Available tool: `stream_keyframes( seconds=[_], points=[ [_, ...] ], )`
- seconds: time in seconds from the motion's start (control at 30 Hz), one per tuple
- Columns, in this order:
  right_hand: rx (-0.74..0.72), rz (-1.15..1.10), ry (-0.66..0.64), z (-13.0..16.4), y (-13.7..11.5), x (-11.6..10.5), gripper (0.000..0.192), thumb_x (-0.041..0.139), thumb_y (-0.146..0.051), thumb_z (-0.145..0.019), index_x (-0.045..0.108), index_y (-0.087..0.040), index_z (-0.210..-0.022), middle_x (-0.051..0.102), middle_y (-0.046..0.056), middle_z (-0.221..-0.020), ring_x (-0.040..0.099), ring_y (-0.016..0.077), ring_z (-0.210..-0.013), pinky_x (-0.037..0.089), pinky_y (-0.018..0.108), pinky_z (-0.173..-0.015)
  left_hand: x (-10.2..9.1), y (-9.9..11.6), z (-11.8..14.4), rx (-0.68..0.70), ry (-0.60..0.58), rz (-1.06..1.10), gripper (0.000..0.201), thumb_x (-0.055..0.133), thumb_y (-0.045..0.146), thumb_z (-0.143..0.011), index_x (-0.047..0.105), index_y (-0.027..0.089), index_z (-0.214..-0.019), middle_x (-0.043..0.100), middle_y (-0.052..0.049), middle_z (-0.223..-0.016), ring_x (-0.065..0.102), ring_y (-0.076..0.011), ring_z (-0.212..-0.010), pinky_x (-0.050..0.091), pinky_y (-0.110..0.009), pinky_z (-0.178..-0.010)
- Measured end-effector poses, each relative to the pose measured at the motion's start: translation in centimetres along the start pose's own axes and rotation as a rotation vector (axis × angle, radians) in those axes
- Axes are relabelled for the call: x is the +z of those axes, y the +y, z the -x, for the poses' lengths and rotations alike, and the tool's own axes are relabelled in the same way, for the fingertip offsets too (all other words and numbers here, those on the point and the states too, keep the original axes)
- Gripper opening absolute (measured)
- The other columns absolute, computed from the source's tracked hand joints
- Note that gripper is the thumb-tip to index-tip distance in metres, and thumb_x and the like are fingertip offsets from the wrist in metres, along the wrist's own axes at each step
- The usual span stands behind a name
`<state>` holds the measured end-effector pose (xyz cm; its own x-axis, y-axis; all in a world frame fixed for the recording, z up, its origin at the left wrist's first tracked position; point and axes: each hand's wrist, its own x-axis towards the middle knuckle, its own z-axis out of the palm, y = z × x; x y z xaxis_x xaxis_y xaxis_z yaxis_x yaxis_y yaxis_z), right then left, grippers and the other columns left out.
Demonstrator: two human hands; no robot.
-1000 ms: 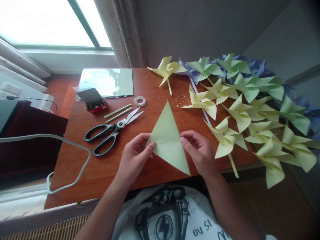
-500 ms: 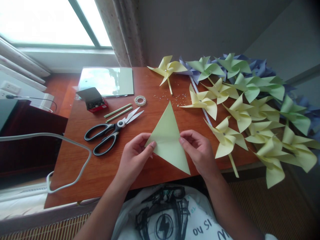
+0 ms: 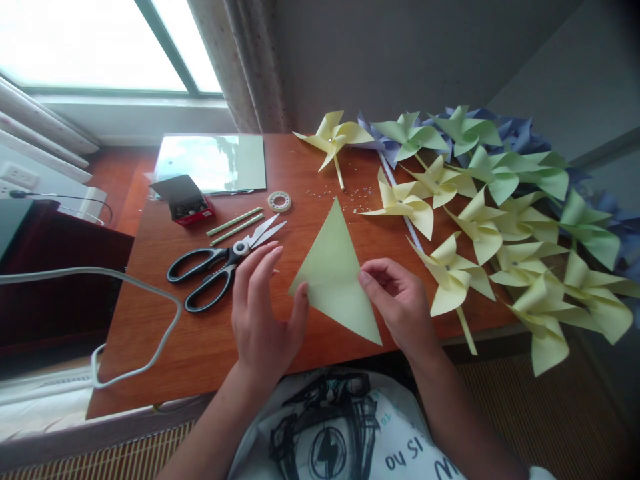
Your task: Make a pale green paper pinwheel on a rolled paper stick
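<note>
Plainly, pale green paper triangle (image 3: 336, 273), creased.

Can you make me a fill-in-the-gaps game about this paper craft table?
1. The right hand pinches a folded paper shaped like a ______.
2. The left hand is open, its fingers stretched toward the black-handled ______.
3. The roll of tape lies on the ______ table.
4. Many finished paper ______ are piled at the right.

Missing words: triangle; scissors; wooden; pinwheels

Scissors (image 3: 225, 261) lie left of folded paper (image 3: 336, 275), pinwheels (image 3: 500, 227) right.
</note>
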<state>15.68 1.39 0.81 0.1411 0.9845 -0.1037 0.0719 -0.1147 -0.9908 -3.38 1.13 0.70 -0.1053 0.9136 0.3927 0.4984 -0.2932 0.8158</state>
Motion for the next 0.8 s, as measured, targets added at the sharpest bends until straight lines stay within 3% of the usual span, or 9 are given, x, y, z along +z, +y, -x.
stream_keyframes(
  seconds=[0.07, 0.13, 0.27, 0.43, 0.57, 0.7, 0.8],
  points=[
    [-0.010, 0.024, -0.022, 0.0, -0.4, 0.2, 0.012, 0.070, -0.033, -0.089, 0.069, -0.022, -0.084, 0.069, 0.001, -0.078, 0.065, 0.0164, -0.073, 0.053, 0.027, -0.067, -0.2, 0.7, 0.2, 0.267, 0.005, -0.157, 0.057, 0.075, 0.011, -0.079, 0.061, 0.025, -0.133, 0.063, -0.012, -0.138, 0.057, -0.0322, -0.129, 0.045, -0.047, -0.108],
    [-0.035, 0.046, -0.061, 0.1, -0.9, 0.4, 0.012, 0.069, -0.032, -0.090, 0.069, -0.022, -0.084, 0.069, 0.001, -0.079, 0.064, 0.0166, -0.073, 0.053, 0.028, -0.069, -0.4, 1.5, 0.1, 0.393, -0.132, -0.210, 0.058, 0.073, 0.009, -0.080, 0.061, 0.026, -0.134, 0.064, -0.012, -0.139, 0.056, -0.0327, -0.132, 0.039, -0.050, -0.113],
    [-0.111, 0.059, -0.105, 0.3, -1.9, 0.6, 0.010, 0.068, -0.030, -0.091, 0.069, -0.023, -0.085, 0.070, 0.002, -0.082, 0.065, 0.0181, -0.077, 0.053, 0.030, -0.071, -0.3, 2.3, -0.6, 0.378, -0.276, -0.202, 0.061, 0.072, 0.020, -0.085, 0.055, 0.026, -0.142, 0.062, -0.011, -0.144, 0.053, -0.0333, -0.137, 0.032, -0.053, -0.119],
    [-0.146, 0.079, -0.129, 0.6, -2.8, 0.3, 0.007, 0.067, -0.026, -0.092, 0.070, -0.023, -0.087, 0.070, 0.002, -0.083, 0.064, 0.0183, -0.079, 0.053, 0.030, -0.072, -0.1, 2.5, -1.0, 0.356, -0.254, -0.203, 0.056, 0.072, 0.022, -0.086, 0.057, 0.027, -0.139, 0.065, -0.011, -0.140, 0.058, -0.0314, -0.132, 0.035, -0.052, -0.118],
    [-0.147, 0.070, -0.119, 0.7, -2.8, 0.2, 0.007, 0.067, -0.025, -0.092, 0.070, -0.023, -0.087, 0.070, 0.001, -0.082, 0.064, 0.0168, -0.077, 0.053, 0.028, -0.072, -0.1, 2.5, -1.0, 0.372, -0.209, -0.213, 0.057, 0.075, 0.022, -0.083, 0.057, 0.025, -0.137, 0.055, -0.014, -0.150, 0.046, -0.0357, -0.142, 0.036, -0.054, -0.117],
    [-0.077, -0.036, -0.071, 0.7, -2.0, 0.3, 0.004, 0.071, -0.027, -0.090, 0.072, -0.025, -0.087, 0.072, -0.002, -0.082, 0.066, 0.0136, -0.074, 0.053, 0.022, -0.067, -0.2, 1.8, -1.2, 0.228, -0.127, -0.078, 0.065, 0.076, 0.022, -0.082, 0.052, 0.023, -0.143, 0.043, -0.017, -0.158, 0.042, -0.0369, -0.144, 0.040, -0.052, -0.115],
    [0.007, -0.177, -0.046, 0.6, -1.3, 0.3, 0.003, 0.075, -0.029, -0.088, 0.074, -0.026, -0.086, 0.071, -0.003, -0.076, 0.064, 0.0110, -0.067, 0.050, 0.018, -0.059, -0.3, 1.2, -1.2, -0.130, -0.211, 0.260, 0.057, 0.073, 0.027, -0.087, 0.053, 0.024, -0.141, 0.061, -0.014, -0.140, 0.061, -0.0313, -0.125, 0.055, -0.041, -0.099]
  ],
)
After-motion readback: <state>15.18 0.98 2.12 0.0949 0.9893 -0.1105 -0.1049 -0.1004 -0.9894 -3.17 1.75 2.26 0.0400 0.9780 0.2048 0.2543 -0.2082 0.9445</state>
